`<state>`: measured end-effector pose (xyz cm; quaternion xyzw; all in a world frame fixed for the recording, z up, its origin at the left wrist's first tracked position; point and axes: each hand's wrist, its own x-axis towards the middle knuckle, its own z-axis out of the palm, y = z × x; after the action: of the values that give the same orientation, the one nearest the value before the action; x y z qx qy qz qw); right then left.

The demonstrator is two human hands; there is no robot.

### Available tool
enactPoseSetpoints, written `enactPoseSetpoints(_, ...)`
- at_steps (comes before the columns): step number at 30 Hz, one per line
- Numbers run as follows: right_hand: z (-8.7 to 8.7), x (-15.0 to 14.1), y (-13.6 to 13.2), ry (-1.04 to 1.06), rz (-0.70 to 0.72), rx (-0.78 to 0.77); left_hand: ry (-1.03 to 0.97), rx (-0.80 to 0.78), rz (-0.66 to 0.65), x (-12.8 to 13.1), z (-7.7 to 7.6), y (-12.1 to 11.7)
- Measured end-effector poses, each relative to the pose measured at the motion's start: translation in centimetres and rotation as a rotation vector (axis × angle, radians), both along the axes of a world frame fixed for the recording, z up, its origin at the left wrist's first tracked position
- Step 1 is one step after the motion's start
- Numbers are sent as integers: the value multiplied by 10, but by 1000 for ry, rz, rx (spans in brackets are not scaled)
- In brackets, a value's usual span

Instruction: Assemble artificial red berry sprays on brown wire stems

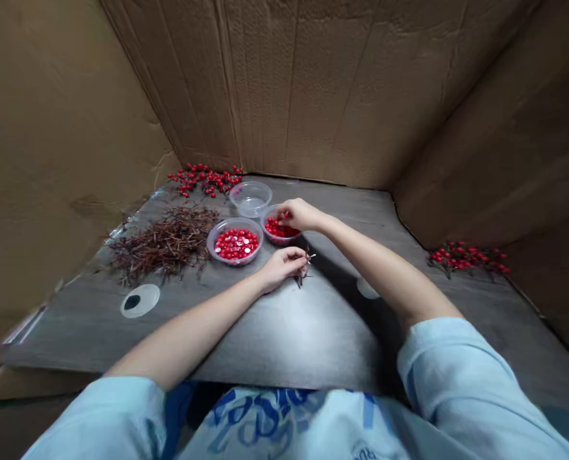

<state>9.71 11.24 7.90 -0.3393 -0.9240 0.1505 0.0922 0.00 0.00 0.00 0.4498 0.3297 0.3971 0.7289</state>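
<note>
My left hand [284, 267] is closed in a pinch on a small brown twig [302, 276], just above the grey table. Over the right-hand clear plastic bowl [281, 240], my right hand [297, 214] reaches down with fingers pinched among red berries [273, 227]; whether a berry is between the fingertips is hidden. Left of it stands a second clear bowl [210, 244], filled with red berries and some white pieces [236, 243]. Behind them is a clear bowl [251, 191] with nothing visible in it.
A heap of brown twigs [166, 241] lies at the left. Red-berried sprigs are piled at the back left [205, 179] and far right [469, 257]. A white disc with a dark spot [140, 301] and a pale disc [368, 287] lie on the table. Cardboard walls [308, 89] enclose it.
</note>
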Motion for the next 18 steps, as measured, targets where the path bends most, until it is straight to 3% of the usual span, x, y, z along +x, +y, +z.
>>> enactPoseSetpoints(11, -1, 11, -3, 150, -64, 20, -50, -19, 28, -2, 2, 1)
enactPoseSetpoints(18, 0, 21, -9, 423, -173, -133, -99, -34, 109, -2, 4, 1)
